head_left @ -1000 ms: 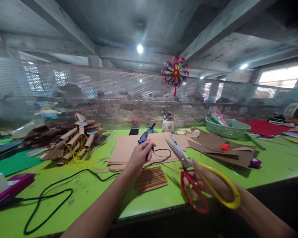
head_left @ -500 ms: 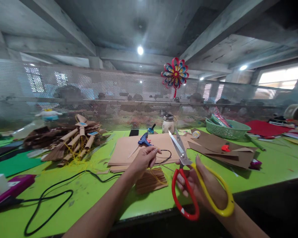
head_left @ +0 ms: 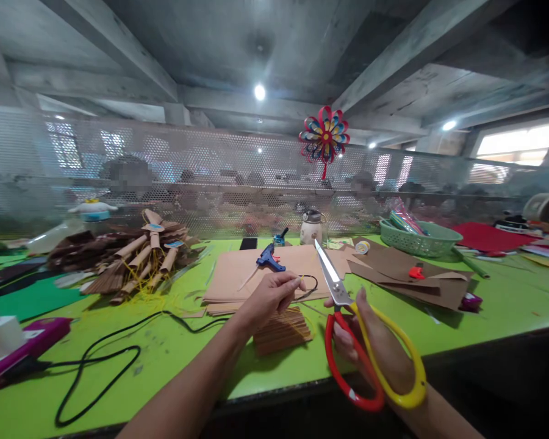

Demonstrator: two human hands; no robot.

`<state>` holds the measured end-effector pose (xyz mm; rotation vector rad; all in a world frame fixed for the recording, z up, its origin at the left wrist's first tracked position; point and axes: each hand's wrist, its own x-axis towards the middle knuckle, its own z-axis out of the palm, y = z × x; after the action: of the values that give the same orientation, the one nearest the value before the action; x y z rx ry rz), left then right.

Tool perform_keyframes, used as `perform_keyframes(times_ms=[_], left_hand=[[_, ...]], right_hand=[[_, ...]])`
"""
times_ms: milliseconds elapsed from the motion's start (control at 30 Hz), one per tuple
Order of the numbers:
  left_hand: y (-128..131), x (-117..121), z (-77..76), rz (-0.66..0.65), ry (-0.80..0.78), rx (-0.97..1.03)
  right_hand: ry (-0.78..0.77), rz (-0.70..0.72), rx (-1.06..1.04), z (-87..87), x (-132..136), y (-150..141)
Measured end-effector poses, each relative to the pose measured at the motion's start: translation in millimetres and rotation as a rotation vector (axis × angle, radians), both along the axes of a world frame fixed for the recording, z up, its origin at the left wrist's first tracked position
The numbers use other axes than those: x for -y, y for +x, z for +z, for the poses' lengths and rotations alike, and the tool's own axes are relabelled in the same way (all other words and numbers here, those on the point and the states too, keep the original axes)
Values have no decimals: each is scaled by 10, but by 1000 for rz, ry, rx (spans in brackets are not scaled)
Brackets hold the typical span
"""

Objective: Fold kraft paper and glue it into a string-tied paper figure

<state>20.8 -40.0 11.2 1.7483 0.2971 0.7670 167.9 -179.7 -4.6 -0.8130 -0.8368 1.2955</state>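
Observation:
My right hand (head_left: 370, 341) grips a large pair of scissors (head_left: 348, 317) with one red and one yellow handle loop; the blades are closed and point up and away. My left hand (head_left: 269, 299) is pinched shut over the table, its fingertips holding something thin that I cannot make out, possibly a yellow thread. Just below it lies a small pleated brown cardboard piece (head_left: 281, 329) with yellow strands on it. Behind my hands lies a stack of tan cardboard sheets (head_left: 238, 274) with a blue glue gun (head_left: 268, 258) resting on it.
A black cable (head_left: 100, 360) loops over the green table (head_left: 165, 366) at the left. A pile of rolled brown paper pieces (head_left: 132, 256) lies back left. A green basket (head_left: 416, 238), darker cardboard (head_left: 434, 280) and a small jar (head_left: 310, 228) stand at the back. A perforated screen (head_left: 187, 177) carries a paper flower (head_left: 324, 135).
The scissor blades have closed and the scissors have swung upright, shifting slightly left. My left hand has drawn back toward me and to the right, still pinched.

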Motion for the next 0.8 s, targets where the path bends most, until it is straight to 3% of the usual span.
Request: perform_keyframes(times_ms=[233, 533, 800], left_hand=[[59, 131, -21, -98, 98, -140], [70, 86, -68, -126, 77, -133], [46, -37, -67, -5, 48, -136]], right_hand=[[23, 74, -47, 120, 11, 16], [-18, 82, -55, 76, -5, 79], [16, 112, -49, 125, 13, 156]])
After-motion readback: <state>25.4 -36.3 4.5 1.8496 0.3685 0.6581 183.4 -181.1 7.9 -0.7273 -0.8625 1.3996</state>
